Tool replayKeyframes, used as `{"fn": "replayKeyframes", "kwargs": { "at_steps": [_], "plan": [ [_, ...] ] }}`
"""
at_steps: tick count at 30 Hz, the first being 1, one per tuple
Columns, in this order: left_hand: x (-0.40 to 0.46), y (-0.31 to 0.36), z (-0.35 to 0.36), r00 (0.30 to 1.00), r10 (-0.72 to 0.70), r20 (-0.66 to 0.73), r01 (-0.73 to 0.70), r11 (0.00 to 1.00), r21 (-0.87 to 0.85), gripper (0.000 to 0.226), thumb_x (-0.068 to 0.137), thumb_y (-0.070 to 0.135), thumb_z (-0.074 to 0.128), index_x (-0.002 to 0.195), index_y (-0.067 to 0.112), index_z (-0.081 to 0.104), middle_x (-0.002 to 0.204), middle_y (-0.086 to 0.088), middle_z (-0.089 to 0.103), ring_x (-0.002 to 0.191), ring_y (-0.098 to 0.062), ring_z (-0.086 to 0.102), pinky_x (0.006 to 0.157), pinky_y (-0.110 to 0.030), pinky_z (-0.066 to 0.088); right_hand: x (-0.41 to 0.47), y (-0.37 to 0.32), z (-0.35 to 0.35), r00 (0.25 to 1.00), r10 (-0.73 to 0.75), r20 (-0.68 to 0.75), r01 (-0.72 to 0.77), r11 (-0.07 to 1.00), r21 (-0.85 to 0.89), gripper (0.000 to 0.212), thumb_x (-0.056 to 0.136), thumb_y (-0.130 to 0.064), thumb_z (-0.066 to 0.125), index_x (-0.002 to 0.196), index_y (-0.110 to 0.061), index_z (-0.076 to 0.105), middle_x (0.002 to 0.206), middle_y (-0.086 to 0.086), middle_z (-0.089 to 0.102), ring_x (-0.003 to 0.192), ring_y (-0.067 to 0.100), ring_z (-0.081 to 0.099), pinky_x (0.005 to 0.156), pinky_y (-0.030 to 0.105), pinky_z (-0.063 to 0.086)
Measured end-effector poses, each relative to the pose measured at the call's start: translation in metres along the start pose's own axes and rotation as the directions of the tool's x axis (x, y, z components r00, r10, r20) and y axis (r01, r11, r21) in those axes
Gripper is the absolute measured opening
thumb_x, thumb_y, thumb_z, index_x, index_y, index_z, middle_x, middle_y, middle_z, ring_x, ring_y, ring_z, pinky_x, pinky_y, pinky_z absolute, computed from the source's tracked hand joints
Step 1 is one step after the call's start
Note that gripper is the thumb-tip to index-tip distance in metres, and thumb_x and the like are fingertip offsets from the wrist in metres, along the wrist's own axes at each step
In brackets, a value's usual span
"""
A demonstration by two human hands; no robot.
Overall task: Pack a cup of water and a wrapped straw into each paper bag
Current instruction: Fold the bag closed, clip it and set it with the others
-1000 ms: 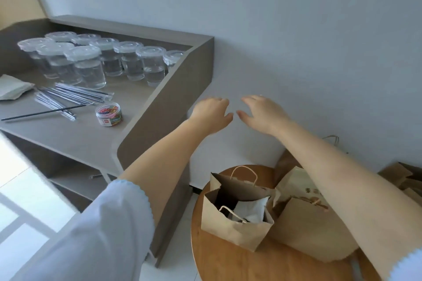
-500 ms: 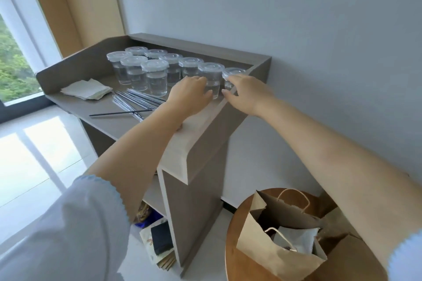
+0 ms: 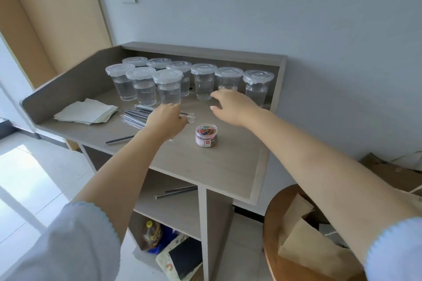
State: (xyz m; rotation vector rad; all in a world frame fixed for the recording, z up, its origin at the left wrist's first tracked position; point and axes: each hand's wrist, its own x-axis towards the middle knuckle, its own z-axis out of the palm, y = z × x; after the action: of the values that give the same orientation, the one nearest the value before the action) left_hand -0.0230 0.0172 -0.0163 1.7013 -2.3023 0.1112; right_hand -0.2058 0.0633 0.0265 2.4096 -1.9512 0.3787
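A: Item, left hand [image 3: 166, 118]?
B: Lay on wrapped straws [image 3: 134, 115], fingers curled, seemingly pinching one for bagging

A: Right hand [image 3: 230, 106]?
B: Fingers spread, empty, reaching a water cup [image 3: 229, 84] on the shelf; paper bag [image 3: 315, 248] waited lower right

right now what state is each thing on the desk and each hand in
cups of water: nine, upright, lidded, part full
straws: wrapped, lying flat in a pile
left hand: on the straws, fingers curled on one
right hand: open, reaching at a cup, not gripping
clip jar: upright, closed
napkins: stacked flat
paper bag: open, contents unclear
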Motion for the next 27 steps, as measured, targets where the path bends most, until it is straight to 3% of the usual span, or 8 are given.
{"fn": "replayKeyframes", "kwargs": {
  "at_steps": [5, 12, 17, 27],
  "plan": [
    [0.005, -0.013, 0.009, 0.996, 0.091, 0.009, -0.091, 0.996, -0.009, 0.030, 0.096, 0.026, 0.041, 0.111, 0.003, 0.055, 0.111, -0.011, 0.059, 0.100, -0.028, 0.053, 0.067, -0.031, 0.034, 0.006, -0.008, 0.015, 0.994, 0.096, 0.059, -0.095, 0.995, -0.021, 0.038, 0.098, -0.019, 0.043, 0.136, -0.016, 0.048, 0.139, 0.008, 0.048, 0.125, 0.028, 0.046, 0.100, 0.041, 0.042],
    [0.003, -0.020, 0.022, 0.984, 0.176, 0.032, -0.173, 0.983, -0.065, 0.030, 0.097, 0.027, 0.041, 0.111, 0.006, 0.055, 0.116, -0.010, 0.058, 0.104, -0.029, 0.053, 0.070, -0.030, 0.036, 0.008, -0.001, 0.032, 0.968, 0.197, 0.158, -0.195, 0.980, -0.027, 0.029, 0.095, -0.011, 0.051, 0.119, -0.019, 0.063, 0.125, 0.006, 0.059, 0.114, 0.025, 0.054, 0.094, 0.036, 0.045],
    [0.006, -0.025, 0.024, 0.981, 0.190, 0.024, -0.188, 0.980, -0.065, 0.032, 0.097, 0.028, 0.041, 0.115, 0.005, 0.054, 0.117, -0.010, 0.058, 0.108, -0.029, 0.052, 0.071, -0.031, 0.035, 0.012, -0.005, 0.039, 0.962, 0.175, 0.207, -0.177, 0.984, -0.013, 0.022, 0.093, -0.020, 0.058, 0.113, -0.018, 0.068, 0.124, 0.005, 0.060, 0.115, 0.024, 0.054, 0.092, 0.033, 0.044],
    [0.012, -0.029, 0.029, 0.982, 0.186, 0.028, -0.185, 0.981, -0.056, 0.034, 0.097, 0.028, 0.041, 0.120, 0.006, 0.054, 0.121, -0.010, 0.058, 0.115, -0.028, 0.048, 0.074, -0.032, 0.034, 0.019, -0.016, 0.045, 0.975, 0.112, 0.190, -0.109, 0.994, -0.030, 0.020, 0.090, -0.017, 0.061, 0.107, -0.018, 0.072, 0.114, 0.003, 0.065, 0.106, 0.024, 0.058, 0.083, 0.029, 0.042]
  ]
}}
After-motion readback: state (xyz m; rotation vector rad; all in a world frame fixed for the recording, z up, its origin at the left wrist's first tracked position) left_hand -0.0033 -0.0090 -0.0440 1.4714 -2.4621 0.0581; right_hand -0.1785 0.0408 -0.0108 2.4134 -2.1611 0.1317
